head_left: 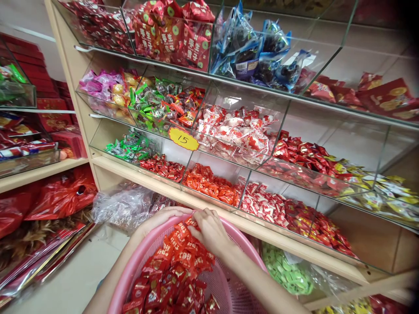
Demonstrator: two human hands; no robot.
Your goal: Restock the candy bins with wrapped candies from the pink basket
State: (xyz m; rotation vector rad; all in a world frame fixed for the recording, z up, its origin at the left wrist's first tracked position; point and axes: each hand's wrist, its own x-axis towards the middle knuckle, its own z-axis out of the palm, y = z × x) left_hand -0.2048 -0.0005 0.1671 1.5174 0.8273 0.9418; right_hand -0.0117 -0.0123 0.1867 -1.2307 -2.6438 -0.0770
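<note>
A pink plastic basket [244, 244] with mesh sides is in front of me, tilted against the shelf edge. Inside it lie dark red wrapped candies [163, 283], with orange-red wrapped candies [183, 244] heaped on their far side. My left hand [163, 218] is closed over the far left part of the basket's rim; its fingertips are partly hidden. Reaching in over the right side, my right hand [209, 231] has its fingers curled on the orange-red candies near the far rim. Behind the basket, a bottom-row bin holds similar orange-red candies [209, 183].
Clear-fronted bins of wrapped sweets rise in tiers on a wooden shelf [131, 168]. A yellow price tag [183, 138] reads 15. Below are a clear plastic bag [122, 207] and green packages [288, 270]. Red bags [65, 196] lie at the left, beside the pale floor [85, 257].
</note>
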